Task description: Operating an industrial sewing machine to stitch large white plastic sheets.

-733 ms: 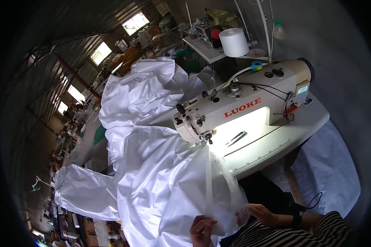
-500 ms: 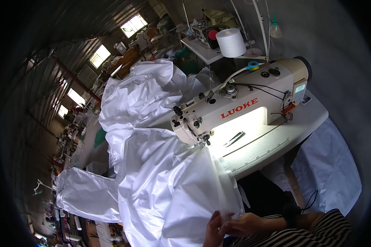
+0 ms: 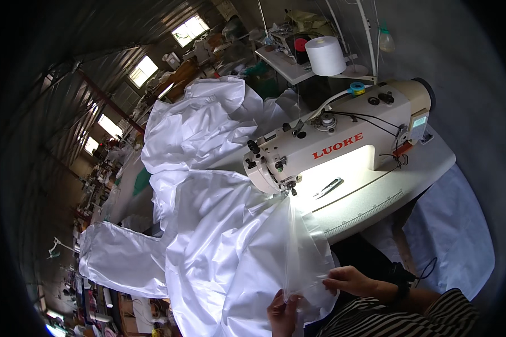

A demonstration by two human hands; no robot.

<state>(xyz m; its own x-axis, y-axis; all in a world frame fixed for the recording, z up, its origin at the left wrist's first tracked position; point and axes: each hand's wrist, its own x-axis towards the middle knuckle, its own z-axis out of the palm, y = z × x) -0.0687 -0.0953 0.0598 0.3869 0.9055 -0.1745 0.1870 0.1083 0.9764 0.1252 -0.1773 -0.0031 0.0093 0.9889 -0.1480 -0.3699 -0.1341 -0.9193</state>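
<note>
White shiny fabric (image 3: 225,264) spreads in loose folds from the sewing machine (image 3: 337,135) down to my lap. Its top edge runs under the needle area at the machine's head. At the lower edge of the view my left hand (image 3: 283,314) pinches the fabric near a sheer strip (image 3: 293,253) that stretches up toward the needle. My right hand (image 3: 351,281), with a dark band at the wrist, grips the fabric edge a little to the right and higher. Thread snips (image 3: 328,188) lie on the lit machine bed, apart from both hands.
A large white thread cone (image 3: 326,56) stands behind the machine. More white fabric is heaped (image 3: 202,121) at the far left, and another white piece (image 3: 450,236) hangs at the right. A side table (image 3: 284,63) with items stands at the back. Cluttered workbenches line the left.
My hands were close together and are now apart, the right one farther right and higher, with the fabric edge spread between them. The whole view has shifted slightly.
</note>
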